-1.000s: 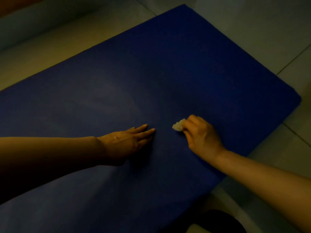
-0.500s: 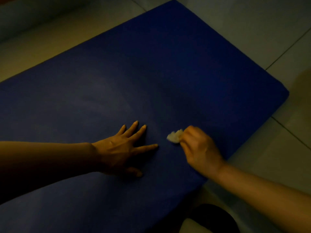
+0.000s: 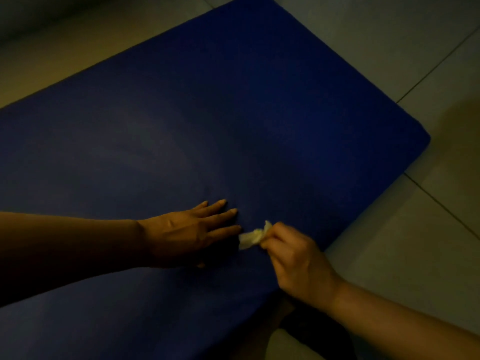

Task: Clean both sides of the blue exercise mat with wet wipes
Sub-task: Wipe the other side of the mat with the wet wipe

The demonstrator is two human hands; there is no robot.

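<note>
The fingers (image 3: 270,236) of the right hand (image 3: 298,266) are curled and pinch a small crumpled wet wipe (image 3: 250,236), pale against the dark surface. Most of the wipe sticks out past the fingertips toward the left hand, and its lower edge looks to touch the blue exercise mat (image 3: 233,113), though the dim light makes the contact hard to tell.

Just beside the wipe, the left hand (image 3: 184,236) lies palm down on the mat. Its fingers (image 3: 220,218) are straight and slightly spread, pressed flat on the mat, and the tip of the nearest one almost meets the wipe. The thumb is mostly hidden under the hand.

Both hands sit near the mat's near long edge, toward its right end. The left forearm lies across the mat from the left, and the right forearm reaches in over the floor from the lower right.

The mat lies flat on a pale tiled floor (image 3: 389,48), its rounded right corner close to a grout line. A dark shape (image 3: 319,336), too dim to identify, sits on the floor by the mat's near edge, under the right forearm.
</note>
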